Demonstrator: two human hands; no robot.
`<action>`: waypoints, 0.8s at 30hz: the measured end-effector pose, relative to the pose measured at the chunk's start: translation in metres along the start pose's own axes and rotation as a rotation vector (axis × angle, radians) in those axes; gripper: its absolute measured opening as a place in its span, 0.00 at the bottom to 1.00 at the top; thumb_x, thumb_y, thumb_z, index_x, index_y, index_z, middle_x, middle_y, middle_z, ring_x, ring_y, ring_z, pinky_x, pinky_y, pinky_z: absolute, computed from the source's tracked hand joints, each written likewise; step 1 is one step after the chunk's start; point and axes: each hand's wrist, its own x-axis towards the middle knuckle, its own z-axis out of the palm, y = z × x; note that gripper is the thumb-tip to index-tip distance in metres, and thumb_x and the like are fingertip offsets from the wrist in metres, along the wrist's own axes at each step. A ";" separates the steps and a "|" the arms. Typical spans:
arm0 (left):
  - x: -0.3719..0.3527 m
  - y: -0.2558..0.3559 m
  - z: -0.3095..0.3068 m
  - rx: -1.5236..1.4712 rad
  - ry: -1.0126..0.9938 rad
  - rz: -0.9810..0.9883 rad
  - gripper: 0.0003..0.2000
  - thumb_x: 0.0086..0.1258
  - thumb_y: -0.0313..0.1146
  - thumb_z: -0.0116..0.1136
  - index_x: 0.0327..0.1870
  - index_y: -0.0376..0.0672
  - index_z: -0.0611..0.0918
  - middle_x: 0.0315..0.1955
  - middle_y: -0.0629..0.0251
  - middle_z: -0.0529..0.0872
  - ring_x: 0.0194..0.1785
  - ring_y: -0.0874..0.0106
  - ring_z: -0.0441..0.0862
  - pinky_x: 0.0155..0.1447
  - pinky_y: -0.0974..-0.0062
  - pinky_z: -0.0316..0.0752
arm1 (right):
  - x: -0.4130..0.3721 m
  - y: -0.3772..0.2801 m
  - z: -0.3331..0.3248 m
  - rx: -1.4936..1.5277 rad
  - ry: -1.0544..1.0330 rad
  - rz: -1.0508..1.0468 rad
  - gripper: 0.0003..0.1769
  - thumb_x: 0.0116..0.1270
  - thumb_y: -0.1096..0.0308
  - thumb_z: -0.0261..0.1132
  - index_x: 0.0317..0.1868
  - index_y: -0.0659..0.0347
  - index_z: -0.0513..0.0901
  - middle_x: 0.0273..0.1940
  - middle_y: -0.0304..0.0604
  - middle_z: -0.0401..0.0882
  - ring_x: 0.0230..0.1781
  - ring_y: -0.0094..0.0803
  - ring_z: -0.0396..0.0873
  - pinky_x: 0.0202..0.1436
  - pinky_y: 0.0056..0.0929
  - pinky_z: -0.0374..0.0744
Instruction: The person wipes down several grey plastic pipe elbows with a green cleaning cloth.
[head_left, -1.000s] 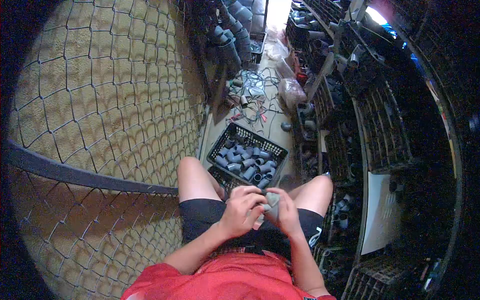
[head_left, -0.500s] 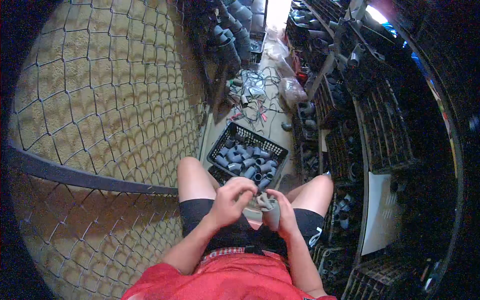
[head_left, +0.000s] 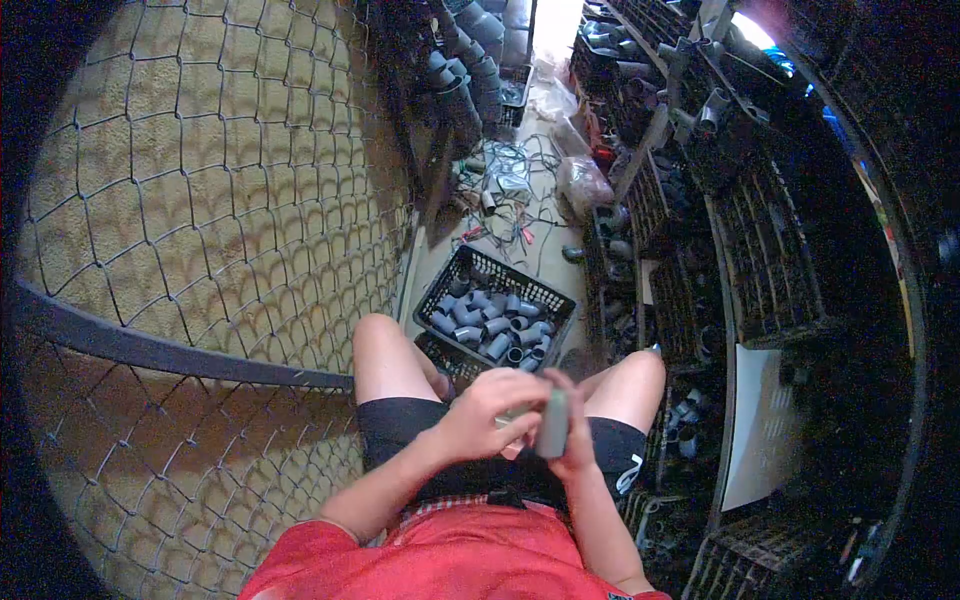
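In front of my lap, my right hand [head_left: 577,435] is wrapped round a grey pipe fitting [head_left: 552,430], which is smeared by motion. My left hand [head_left: 492,410] is beside it, with its fingers curled and reaching across to the fitting's upper end. Something pale shows between the left thumb and fingers, too blurred to name. Just past my knees, a black plastic crate [head_left: 563,298] on the floor holds many grey pipe fittings [head_left: 495,325], elbows and tees among them, lying loose.
A chain-link fence [head_left: 215,200] with a dark rail runs along the left. On the right stand racks of black crates [head_left: 765,250] with more fittings. Tangled cables [head_left: 510,175] and a clear plastic bag [head_left: 585,183] lie on the floor ahead.
My left hand has moved right, against the fitting. The fitting has turned more upright, so the pale pieces seen in its mouth before are now hidden.
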 end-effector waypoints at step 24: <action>-0.016 -0.024 0.017 0.133 0.094 -0.182 0.21 0.61 0.48 0.70 0.46 0.39 0.84 0.62 0.49 0.68 0.65 0.52 0.65 0.70 0.56 0.59 | 0.001 0.005 -0.017 -0.298 0.068 -0.310 0.22 0.70 0.61 0.67 0.60 0.56 0.73 0.52 0.42 0.78 0.47 0.30 0.81 0.45 0.30 0.84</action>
